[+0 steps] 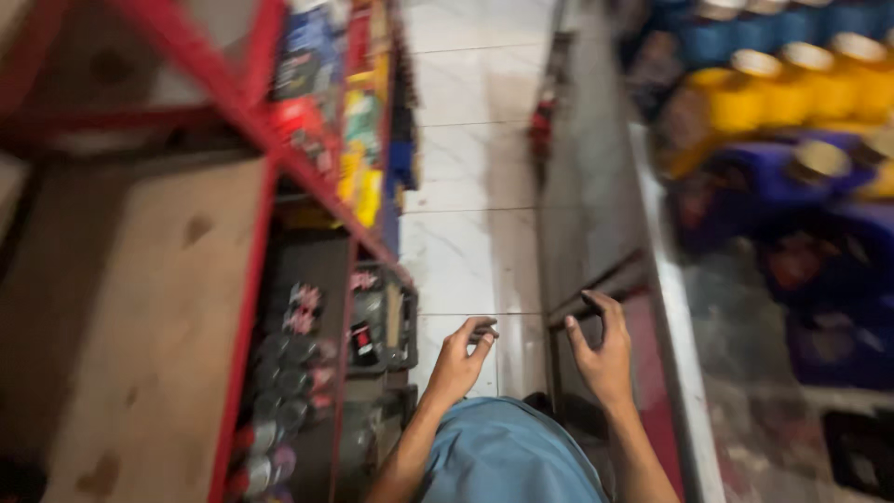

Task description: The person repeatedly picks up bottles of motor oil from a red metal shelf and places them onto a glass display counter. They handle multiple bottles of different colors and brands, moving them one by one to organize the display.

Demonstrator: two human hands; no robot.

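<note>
A: Where are the hands right now?

B: Both are out in front over the white tiled floor [470, 233] of a narrow aisle. The left hand [463, 359] has its fingers curled in and seems to pinch something small and dark at the fingertips; it's too blurred to name. The right hand [601, 349] is apart, fingers loosely spread, holding nothing, close to the edge of the grey counter [596, 186] on the right.

A: And around them?

B: A red metal shelf [251, 121] on the left, with cans [279, 391] packed on its lower level and coloured packets [358, 140] higher up. Yellow and blue containers [792, 84] sit beyond the counter.

A: What could go wrong?

B: I'd judge the aisle is tight. A left elbow swinging wide could knock the cans off the shelf's front edge, and that small pinched item could slip onto the floor
</note>
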